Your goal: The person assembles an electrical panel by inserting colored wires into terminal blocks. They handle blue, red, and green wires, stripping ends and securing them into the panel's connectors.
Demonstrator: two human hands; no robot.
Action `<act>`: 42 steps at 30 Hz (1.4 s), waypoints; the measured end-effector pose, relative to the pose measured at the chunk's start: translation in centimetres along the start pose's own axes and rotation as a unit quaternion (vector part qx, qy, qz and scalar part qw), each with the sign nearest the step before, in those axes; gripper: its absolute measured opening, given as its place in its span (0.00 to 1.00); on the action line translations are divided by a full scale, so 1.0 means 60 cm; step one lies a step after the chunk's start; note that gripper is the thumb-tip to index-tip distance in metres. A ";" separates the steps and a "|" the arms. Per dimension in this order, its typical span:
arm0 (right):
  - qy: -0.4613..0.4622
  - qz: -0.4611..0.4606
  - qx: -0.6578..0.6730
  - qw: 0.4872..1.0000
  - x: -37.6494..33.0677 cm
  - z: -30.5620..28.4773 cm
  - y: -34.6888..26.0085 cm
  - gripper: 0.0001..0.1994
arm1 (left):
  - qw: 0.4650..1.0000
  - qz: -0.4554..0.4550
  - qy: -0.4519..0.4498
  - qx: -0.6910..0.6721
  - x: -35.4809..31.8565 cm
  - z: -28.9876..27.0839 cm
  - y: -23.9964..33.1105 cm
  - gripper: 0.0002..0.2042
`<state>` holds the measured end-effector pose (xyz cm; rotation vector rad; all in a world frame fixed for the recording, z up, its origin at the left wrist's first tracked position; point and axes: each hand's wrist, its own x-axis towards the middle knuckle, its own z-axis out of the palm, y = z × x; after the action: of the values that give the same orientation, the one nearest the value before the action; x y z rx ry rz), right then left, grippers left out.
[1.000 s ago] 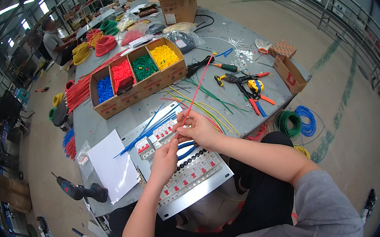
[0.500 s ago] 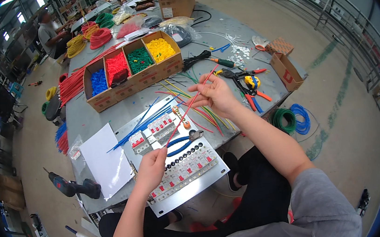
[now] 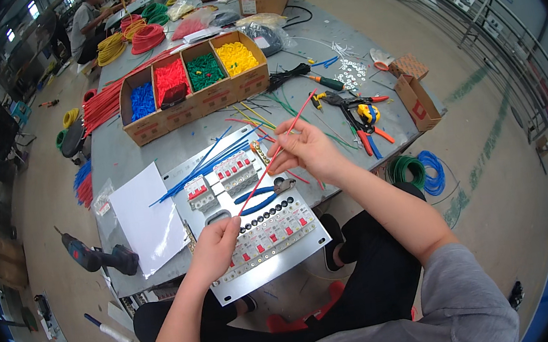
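A thin red wire point(image 3: 260, 180) slants between my two hands above a metal mounting plate point(image 3: 279, 271). Its lower end is pinched in my left hand point(image 3: 218, 246), over the plate's near left part. Thumb and fingers of my right hand point(image 3: 309, 151) close on the wire farther up, and a length sticks out beyond them. Under the wire, blue-handled cutters point(image 3: 259, 204) lie on the plate. Around them are a front row of breakers point(image 3: 271, 239), two smaller breaker groups, point(image 3: 235, 173) being the larger group's place, and a brass terminal strip point(image 3: 260, 153).
Beyond the plate stands a cardboard box point(image 3: 199, 106) with blue, red, green and yellow caps. Loose blue wires point(image 3: 209, 166) cross the plate's far side. White paper point(image 3: 150, 219) and a drill point(image 3: 98, 257) lie left; pliers point(image 3: 352, 118) and a tape measure point(image 3: 369, 114) lie right.
My right hand has slid down the red wire toward my left hand, so more wire sticks out past its fingers. My left hand keeps its pinch. The whole view has shifted slightly.
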<state>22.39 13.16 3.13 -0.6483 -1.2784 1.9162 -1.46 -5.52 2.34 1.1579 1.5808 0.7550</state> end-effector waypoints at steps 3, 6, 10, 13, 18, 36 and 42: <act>-0.023 0.025 -0.031 0.999 -0.008 0.025 0.020 0.11 | 0.998 -0.011 -0.017 -0.052 0.003 0.007 0.006 0.22; -0.020 0.035 -0.065 0.997 -0.010 0.034 0.038 0.13 | 0.995 0.004 -0.042 -0.087 0.012 0.014 -0.009 0.22; -0.119 0.080 -0.111 0.983 -0.018 0.054 0.048 0.11 | 0.987 -0.004 -0.116 -0.112 0.007 0.026 -0.017 0.23; -0.156 0.103 -0.132 0.973 -0.042 0.076 0.048 0.13 | 0.993 0.027 -0.097 -0.065 -0.009 0.031 0.008 0.20; -0.220 0.156 -0.188 0.944 -0.071 0.098 0.038 0.15 | 0.973 0.092 0.008 -0.212 0.005 0.011 0.018 0.13; -0.270 0.235 -0.229 0.905 -0.086 0.075 0.001 0.19 | 0.832 0.376 0.114 0.392 -0.009 -0.024 0.002 0.08; -0.182 0.192 -0.066 0.962 -0.046 -0.027 -0.060 0.28 | 0.910 0.252 0.139 0.297 0.008 -0.070 -0.013 0.06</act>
<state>26.31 12.74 5.87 -0.6689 -1.6119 2.3653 -5.69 -5.05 2.78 2.0339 1.8343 0.8147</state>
